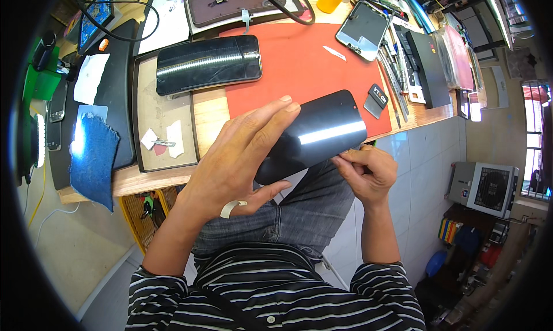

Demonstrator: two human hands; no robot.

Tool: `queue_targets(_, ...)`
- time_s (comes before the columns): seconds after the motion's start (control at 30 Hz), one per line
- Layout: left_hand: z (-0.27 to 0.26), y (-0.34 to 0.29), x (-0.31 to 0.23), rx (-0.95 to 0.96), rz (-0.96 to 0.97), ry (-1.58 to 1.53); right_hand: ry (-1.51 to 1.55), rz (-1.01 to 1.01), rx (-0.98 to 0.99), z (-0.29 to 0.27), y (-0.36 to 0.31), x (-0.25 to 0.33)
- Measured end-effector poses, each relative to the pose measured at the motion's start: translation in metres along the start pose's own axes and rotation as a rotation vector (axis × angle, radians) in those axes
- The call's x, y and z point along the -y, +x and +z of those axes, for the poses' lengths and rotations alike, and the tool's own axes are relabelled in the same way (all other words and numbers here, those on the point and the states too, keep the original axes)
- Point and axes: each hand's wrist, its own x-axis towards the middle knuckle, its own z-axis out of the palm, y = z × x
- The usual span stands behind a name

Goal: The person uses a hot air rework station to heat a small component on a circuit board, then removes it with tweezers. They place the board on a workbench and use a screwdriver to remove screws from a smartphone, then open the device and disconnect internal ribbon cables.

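Two hands are being kept on one black glass panel (314, 135), which is being held in the air over the lap, just in front of the near edge of the wooden bench (210, 109) and clear of the red mat (299, 60).

Risk, as judged: the panel is being carried with nothing under it, so a slip could be sending it to the tiled floor (429, 152); pressure at one corner could be cracking or bending it. Smudging of the glossy face is also being risked by the bare fingers lying across it.

Grip: the left hand (236, 158) is being wrapped around the panel's left end, fingers spread over the face, thumb under the lower edge, closed on it. A curl of white tape (232, 208) is being carried at the wrist. The right hand (367, 171) is being pinched tight at the panel's lower right corner; whether anything small is being held between those fingertips cannot be told.

A second dark panel (208, 64) is lying on the bench, well apart.
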Motion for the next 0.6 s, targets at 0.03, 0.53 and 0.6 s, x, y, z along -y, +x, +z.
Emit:
queue_targets(0.03,0.0002,-0.0001,0.0003,0.001,-0.004,-0.005,0.005,0.003,0.001,0.0000,-0.0005,-0.0008)
queue_targets(0.53,0.0024,-0.0023,0.0047,-0.040,-0.023,-0.065,0.043,0.072,-0.074,0.0075,-0.0078,-0.0066)
queue_targets(0.6,0.0023,-0.0023,0.0051,-0.045,-0.017,-0.045,0.020,0.052,-0.069,0.0070,-0.0040,-0.0037)
